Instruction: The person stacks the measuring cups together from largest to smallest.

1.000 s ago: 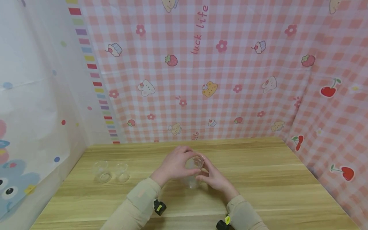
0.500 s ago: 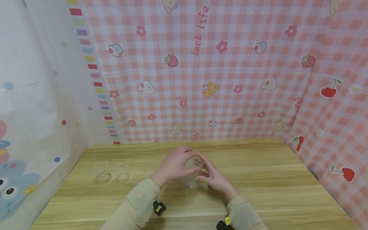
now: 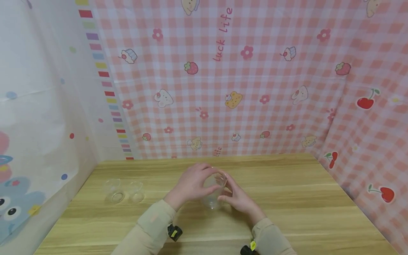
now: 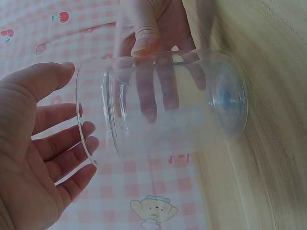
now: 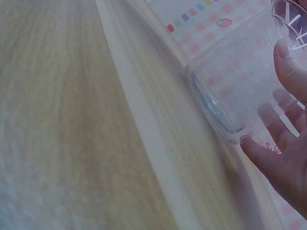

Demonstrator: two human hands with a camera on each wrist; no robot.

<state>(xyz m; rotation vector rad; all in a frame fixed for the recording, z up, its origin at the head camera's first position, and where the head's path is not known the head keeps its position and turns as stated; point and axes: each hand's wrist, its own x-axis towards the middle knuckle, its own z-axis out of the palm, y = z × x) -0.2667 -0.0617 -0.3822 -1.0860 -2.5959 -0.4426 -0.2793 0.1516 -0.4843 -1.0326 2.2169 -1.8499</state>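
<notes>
A clear, see-through cup stands on the wooden table in front of me. My left hand is at its top, thumb and fingers curved about the rim. In the left wrist view, those fingertips meet the rim of the cup, and a second ring shows just below it. Whether another cup sits inside, I cannot tell. From the other side my right hand holds the wall of the cup. The right wrist view has the right thumb on the near wall and several fingers seen through the cup.
Two more clear cups, a larger one and a smaller one, stand at the left of the wooden table. A pink checked cloth hangs behind the table, with a white cloth on the left.
Both hands keep their places on the cup. The left hand and forearm shift very slightly left, and more of the cup shows between the hands.
</notes>
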